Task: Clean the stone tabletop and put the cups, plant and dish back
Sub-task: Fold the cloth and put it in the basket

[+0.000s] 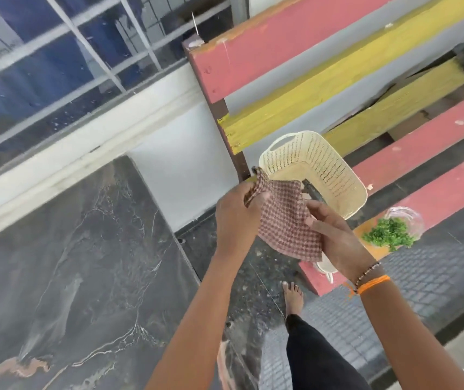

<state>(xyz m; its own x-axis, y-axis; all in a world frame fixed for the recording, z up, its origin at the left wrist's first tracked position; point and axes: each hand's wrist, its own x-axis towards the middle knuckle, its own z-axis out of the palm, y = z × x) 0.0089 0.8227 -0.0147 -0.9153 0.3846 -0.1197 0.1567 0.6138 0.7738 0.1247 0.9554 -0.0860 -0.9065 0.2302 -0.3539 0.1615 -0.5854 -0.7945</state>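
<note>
A checked red-and-white cloth (287,220) hangs stretched between both hands above the floor, just right of the dark stone tabletop (70,263). My left hand (236,218) pinches its upper left corner. My right hand (335,235) grips its right edge. A small green plant (389,235) in a clear glass cup (406,219) stands on the painted bench to the right. Part of a white cup or dish (327,268) peeks out under the cloth on the bench slat; I cannot tell which.
A cream plastic basket (337,170) sits on the red and yellow slatted bench (422,153), with a dark object inside. A white ledge and window grille run behind the tabletop. My bare foot (292,295) stands on the speckled floor between tabletop and bench.
</note>
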